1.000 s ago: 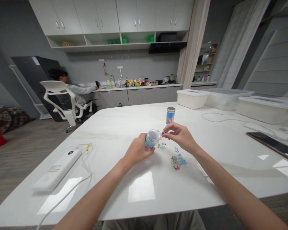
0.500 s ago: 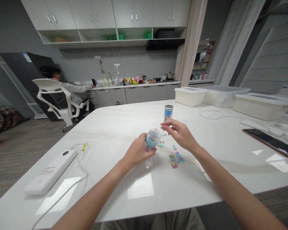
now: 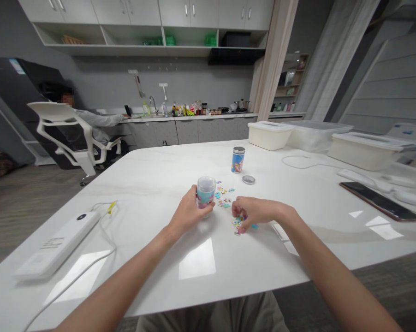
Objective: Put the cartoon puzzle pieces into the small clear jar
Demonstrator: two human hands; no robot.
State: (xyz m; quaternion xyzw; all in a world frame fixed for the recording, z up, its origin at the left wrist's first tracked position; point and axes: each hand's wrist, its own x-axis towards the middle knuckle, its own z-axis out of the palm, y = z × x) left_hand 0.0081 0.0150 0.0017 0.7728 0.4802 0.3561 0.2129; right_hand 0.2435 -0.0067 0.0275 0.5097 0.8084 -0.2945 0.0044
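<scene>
My left hand is wrapped round a clear plastic jar with a teal and pink label, held a little above the table. The jar stands nearly upright, its clear rim facing up. Low over the table, my right hand has its fingers curled down onto a small heap of colourful jigsaw puzzle pieces, partly hiding them. More loose puzzle pieces lie scattered between the two hands. Farther back stands a blue printed jar with a metal lid, and a round silver lid lies flat near it.
On the right lie a dark phone and white cables. Storage boxes line the far right edge. At left is a white power strip with its cord. Beyond the table, a person sits on a white chair near a kitchen counter.
My right hand has come down from near the blue jar to the heap of puzzle pieces. My left hand tilts its jar more upright. The silver lid now shows. The view has shifted slightly.
</scene>
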